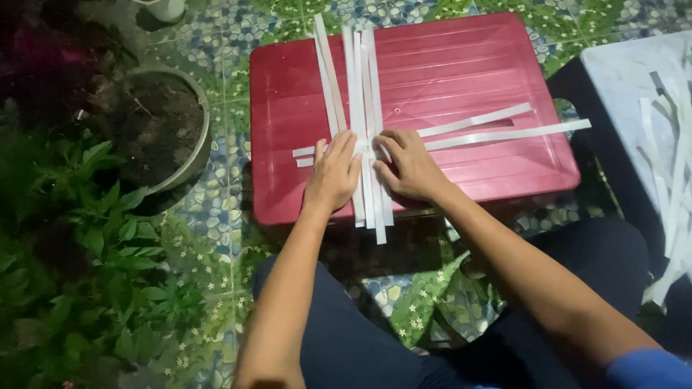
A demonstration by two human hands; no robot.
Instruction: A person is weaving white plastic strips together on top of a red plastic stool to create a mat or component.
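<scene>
Just one head-worn cam here, looking steeply down and forward from close range over the lap onto the red plastic board (461, 94), forearms coming in from the near edge.

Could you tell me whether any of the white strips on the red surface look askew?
Yes. The leftmost upright strip leans away from the others at its top, and the upper crosswise strip slants instead of lying parallel to the lower one. Both hands press the crossing.
</scene>
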